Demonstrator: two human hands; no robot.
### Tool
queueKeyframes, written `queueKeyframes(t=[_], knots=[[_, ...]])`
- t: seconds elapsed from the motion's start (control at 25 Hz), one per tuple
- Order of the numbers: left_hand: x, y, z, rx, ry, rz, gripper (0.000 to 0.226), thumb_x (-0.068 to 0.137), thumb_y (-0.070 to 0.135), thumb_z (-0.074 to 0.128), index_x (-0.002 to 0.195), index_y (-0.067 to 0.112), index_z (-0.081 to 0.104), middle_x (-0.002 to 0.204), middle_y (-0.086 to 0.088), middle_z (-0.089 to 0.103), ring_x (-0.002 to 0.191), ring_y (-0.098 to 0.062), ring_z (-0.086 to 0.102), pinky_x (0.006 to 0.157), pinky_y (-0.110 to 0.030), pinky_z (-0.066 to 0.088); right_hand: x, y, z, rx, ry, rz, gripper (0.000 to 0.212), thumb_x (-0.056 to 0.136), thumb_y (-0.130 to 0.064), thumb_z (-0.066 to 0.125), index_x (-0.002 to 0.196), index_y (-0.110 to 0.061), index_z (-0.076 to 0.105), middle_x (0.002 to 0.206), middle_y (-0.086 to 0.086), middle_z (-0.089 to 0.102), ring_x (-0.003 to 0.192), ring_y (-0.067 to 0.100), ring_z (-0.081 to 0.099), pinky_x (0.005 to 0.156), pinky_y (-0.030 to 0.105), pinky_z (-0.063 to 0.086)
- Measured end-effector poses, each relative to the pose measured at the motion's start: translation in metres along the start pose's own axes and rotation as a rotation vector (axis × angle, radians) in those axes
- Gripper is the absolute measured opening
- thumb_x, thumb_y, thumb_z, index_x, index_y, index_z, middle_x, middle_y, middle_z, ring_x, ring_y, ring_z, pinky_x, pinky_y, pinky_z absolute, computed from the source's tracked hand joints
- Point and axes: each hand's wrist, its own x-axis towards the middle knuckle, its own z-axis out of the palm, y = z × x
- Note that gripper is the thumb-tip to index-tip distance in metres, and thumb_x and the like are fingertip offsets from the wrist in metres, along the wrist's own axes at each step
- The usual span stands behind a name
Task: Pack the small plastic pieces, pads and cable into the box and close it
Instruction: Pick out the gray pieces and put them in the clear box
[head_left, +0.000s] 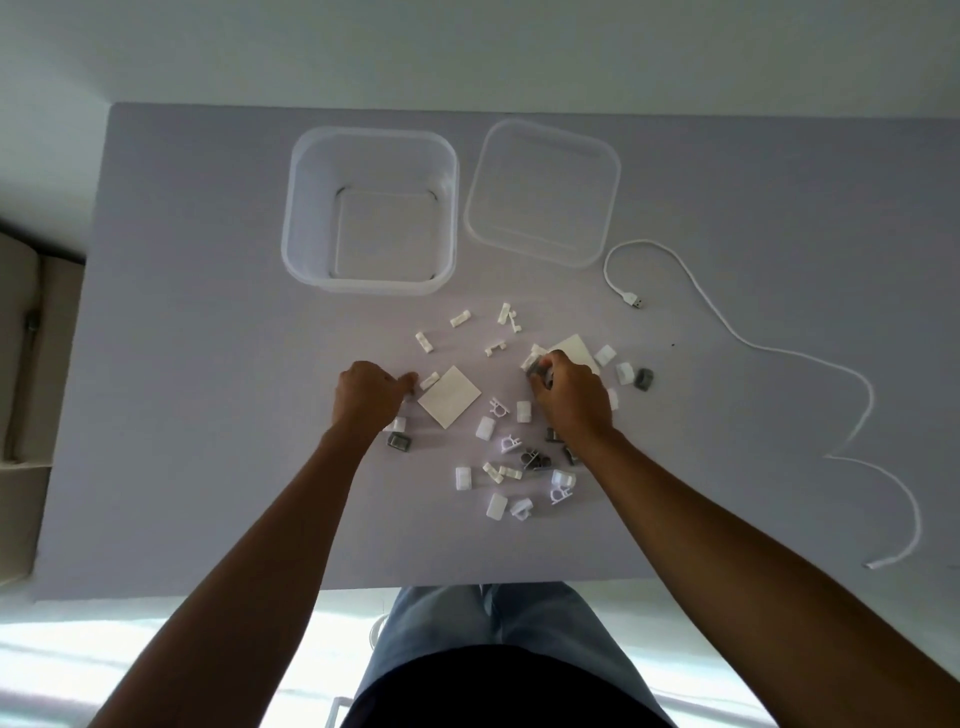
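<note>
Right hand (569, 397) gripping grey piece (535, 370), left hand (366, 397) curled (contents unclear)

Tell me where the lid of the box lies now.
The lid lies flat on the table's far side, just right of the open box, with the cable to its right.

right hand (569, 395) covering second pad (574, 348), hiding its grasp

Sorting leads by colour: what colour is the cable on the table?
White, with a metal plug; the cable shows clearly in the head view.
</note>
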Motion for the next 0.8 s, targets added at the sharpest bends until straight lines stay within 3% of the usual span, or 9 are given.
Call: queueKeyframes(t=[0.08, 0.24, 0.36, 0.44, 0.56, 0.64, 0.8], knots=[[-0.004, 0.001, 0.0, -0.071, 0.005, 0.029, 0.045, 0.082, 0.041, 0.072, 0.051, 0.013, 0.057, 0.05, -0.003, 0.054, 0.051, -0.02, 0.052, 0.05, -0.026, 0.035, -0.006, 0.001, 0.001, 0.119, 0.016, 0.051, 0.023, 0.092, -0.036, 0.062, 0.098, -0.014, 0.062, 0.087, 0.009, 0.072, 0.082, 0.03, 0.068, 0.067, 0.037, 0.054], [-0.005, -0.007, 0.002, -0.046, 0.016, 0.081, 0.032, 0.083, 0.044, 0.07, 0.072, 0.014, 0.066, 0.07, 0.0, 0.064, 0.067, -0.018, 0.06, 0.063, -0.029, 0.046, -0.017, -0.006, -0.003, 0.41, -0.017, 0.157, 0.019, 0.089, -0.031, 0.069, 0.095, -0.014, 0.066, 0.085, 0.001, 0.069, 0.072, 0.015, 0.066, 0.064, 0.028, 0.052], [-0.006, -0.006, -0.001, -0.138, -0.064, 0.092, 0.033, 0.086, 0.039, 0.069, 0.072, 0.009, 0.067, 0.064, 0.0, 0.062, 0.059, -0.016, 0.055, 0.058, -0.027, 0.041, -0.024, -0.021, -0.015, 1.017, -0.152, 0.468, 0.01, 0.089, -0.023, 0.068, 0.09, -0.013, 0.066, 0.069, 0.002, 0.063, 0.043, 0.006, 0.051, 0.041, 0.02, 0.039], [-0.015, -0.003, -0.007, -0.488, -0.242, 0.021, 0.034, 0.089, 0.034, 0.065, 0.066, 0.008, 0.064, 0.056, -0.003, 0.05, 0.048, -0.016, 0.038, 0.048, -0.026, 0.028, -0.028, -0.025, -0.021, 1.469, -0.296, 0.597, 0.008, 0.091, -0.022, 0.063, 0.089, -0.014, 0.063, 0.06, -0.001, 0.055, 0.039, 0.006, 0.036, 0.038, 0.019, 0.028], [-0.028, 0.004, -0.017, -1.031, -0.6, -0.122, 0.032, 0.092, 0.035, 0.058, 0.066, 0.017, 0.053, 0.051, 0.002, 0.033, 0.042, -0.011, 0.021, 0.043, -0.024, 0.014, -0.037, -0.028, -0.025, 1.826, -0.52, 0.512, 0.018, 0.089, -0.022, 0.054, 0.074, -0.017, 0.061, 0.055, -0.002, 0.046, 0.042, 0.008, 0.029, 0.041, 0.021, 0.021], [-0.037, 0.009, -0.019, -1.112, -0.707, -0.099, 0.03, 0.092, 0.038, 0.055, 0.07, 0.019, 0.049, 0.049, 0.005, 0.03, 0.039, -0.009, 0.02, 0.04, -0.022, 0.013, -0.041, -0.031, -0.028, 1.908, -0.628, 0.419, 0.018, 0.084, -0.023, 0.053, 0.068, -0.016, 0.057, 0.054, -0.002, 0.044, 0.042, 0.008, 0.031, 0.041, 0.021, 0.021], [-0.046, 0.021, -0.013, -1.069, -0.699, -0.08, 0.027, 0.091, 0.036, 0.058, 0.072, 0.021, 0.048, 0.05, 0.004, 0.03, 0.04, -0.008, 0.018, 0.041, -0.022, 0.012, -0.04, -0.034, -0.027, 1.973, -0.738, 0.327, 0.016, 0.08, -0.023, 0.061, 0.073, -0.015, 0.05, 0.052, -0.002, 0.045, 0.04, 0.008, 0.034, 0.038, 0.021, 0.021]])
